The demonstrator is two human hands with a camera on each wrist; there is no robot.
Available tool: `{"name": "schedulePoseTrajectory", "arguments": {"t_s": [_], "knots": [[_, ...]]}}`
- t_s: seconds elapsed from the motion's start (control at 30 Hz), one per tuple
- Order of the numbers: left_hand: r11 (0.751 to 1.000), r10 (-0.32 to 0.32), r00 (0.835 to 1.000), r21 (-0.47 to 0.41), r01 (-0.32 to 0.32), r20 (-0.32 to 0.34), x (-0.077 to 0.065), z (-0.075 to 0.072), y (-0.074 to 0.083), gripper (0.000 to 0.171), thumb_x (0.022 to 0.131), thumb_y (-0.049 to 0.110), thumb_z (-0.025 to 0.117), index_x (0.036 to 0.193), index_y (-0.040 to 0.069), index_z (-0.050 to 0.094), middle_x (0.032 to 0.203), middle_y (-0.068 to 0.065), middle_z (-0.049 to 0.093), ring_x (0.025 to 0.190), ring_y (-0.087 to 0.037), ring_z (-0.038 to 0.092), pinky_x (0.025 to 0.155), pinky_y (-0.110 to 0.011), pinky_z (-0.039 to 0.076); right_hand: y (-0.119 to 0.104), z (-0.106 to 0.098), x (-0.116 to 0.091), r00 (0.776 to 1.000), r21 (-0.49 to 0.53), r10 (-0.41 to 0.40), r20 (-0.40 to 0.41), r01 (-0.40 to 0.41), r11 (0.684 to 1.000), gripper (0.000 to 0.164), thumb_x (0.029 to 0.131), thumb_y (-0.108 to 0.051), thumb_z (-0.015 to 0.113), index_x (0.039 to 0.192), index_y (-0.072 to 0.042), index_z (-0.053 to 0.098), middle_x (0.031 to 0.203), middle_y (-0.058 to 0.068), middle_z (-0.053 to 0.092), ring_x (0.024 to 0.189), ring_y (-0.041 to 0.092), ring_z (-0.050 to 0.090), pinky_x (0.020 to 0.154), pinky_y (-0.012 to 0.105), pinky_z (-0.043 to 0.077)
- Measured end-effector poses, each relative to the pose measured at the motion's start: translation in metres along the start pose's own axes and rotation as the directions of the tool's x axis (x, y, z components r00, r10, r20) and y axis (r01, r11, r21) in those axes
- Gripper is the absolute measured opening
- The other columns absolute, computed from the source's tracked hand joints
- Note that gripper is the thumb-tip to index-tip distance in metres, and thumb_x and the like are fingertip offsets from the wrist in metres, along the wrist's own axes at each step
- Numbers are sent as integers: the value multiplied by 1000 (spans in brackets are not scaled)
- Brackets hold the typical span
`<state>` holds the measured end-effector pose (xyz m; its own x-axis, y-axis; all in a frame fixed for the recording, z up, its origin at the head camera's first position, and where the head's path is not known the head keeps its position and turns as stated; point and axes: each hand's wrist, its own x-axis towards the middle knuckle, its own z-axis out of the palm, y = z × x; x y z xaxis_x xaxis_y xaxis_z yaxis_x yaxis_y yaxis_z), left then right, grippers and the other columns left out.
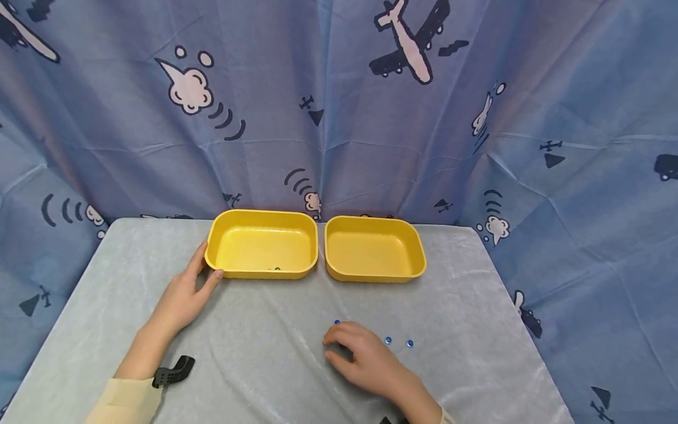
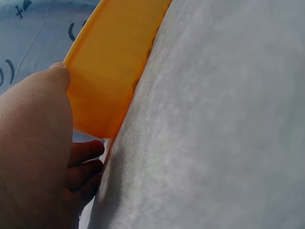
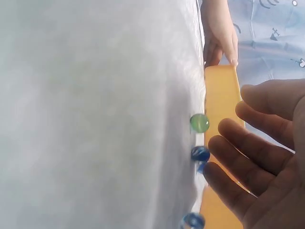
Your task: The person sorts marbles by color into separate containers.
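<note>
My left hand (image 1: pixel 182 297) holds the near-left corner of the left yellow box (image 1: pixel 262 274), thumb on the rim and fingers round the side. Inside that box, near its front wall, a small green marble (image 1: pixel 278 269) partly shows. My right hand (image 1: pixel 365 360) hovers over the cloth with loosely bent fingers, holding nothing. Close to its fingertips in the right wrist view are a green marble (image 3: pixel 199 123) and a blue marble (image 3: pixel 200 153). The head view shows one blue marble (image 1: pixel 336 322) just beyond the fingers and two blue marbles (image 1: pixel 388 340) (image 1: pixel 410 343) to their right.
Beside the left box stands a second yellow box (image 1: pixel 376 278), with a narrow gap between them. A grey cloth (image 1: pixel 275 353) covers the table. Behind it hangs a blue printed curtain (image 1: pixel 349 118). A black band (image 1: pixel 173 372) is on my left wrist.
</note>
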<state>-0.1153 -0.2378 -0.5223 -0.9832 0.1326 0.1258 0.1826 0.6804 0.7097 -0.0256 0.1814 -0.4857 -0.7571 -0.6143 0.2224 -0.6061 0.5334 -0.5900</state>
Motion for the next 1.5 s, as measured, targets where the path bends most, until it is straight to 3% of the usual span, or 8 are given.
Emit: {"name": "schedulePoseTrajectory", "arguments": {"t_s": [0.23,0.57,0.73,1.0,1.5], "knots": [[1000,3,1000,-2,-3,-4,0,1,-2,85,115,47,57,178,21,6,165,-31,45,146,-60,44,114,-77,37,5,0,-8,1000,-33,14,14,-13,999,16,98,-15,85,111,-16,77,116,-12,72,113,10,68,99,36,59],[1000,9,1000,-3,-9,-7,2,0,-1,85,115,45,57,179,22,7,164,-31,45,146,-59,45,113,-77,38,15,-3,-13,994,-27,27,102,-25,999,17,97,-15,86,113,-18,80,123,-9,72,119,11,66,104,39,58],[1000,6,1000,0,-6,-9,1,1,-2,85,115,46,57,178,21,7,164,-31,46,146,-59,46,113,-77,38,18,-2,-14,995,-51,-9,101,14,999,20,94,-10,87,112,-16,80,124,-7,72,120,13,66,104,39,57],[1000,-18,1000,-3,18,-4,1,1,0,85,114,49,56,179,27,6,165,-29,45,147,-59,45,115,-77,37,18,0,-12,996,-75,-5,89,12,997,22,92,-4,86,110,-14,80,122,-6,73,118,14,66,104,39,57],[1000,-5,1000,3,5,-5,0,0,-1,85,115,48,56,179,22,6,165,-31,45,147,-59,44,115,-77,37,12,2,-5,997,-104,19,70,-12,995,15,95,-15,87,107,-17,78,110,-10,73,110,11,67,97,36,58]]}}
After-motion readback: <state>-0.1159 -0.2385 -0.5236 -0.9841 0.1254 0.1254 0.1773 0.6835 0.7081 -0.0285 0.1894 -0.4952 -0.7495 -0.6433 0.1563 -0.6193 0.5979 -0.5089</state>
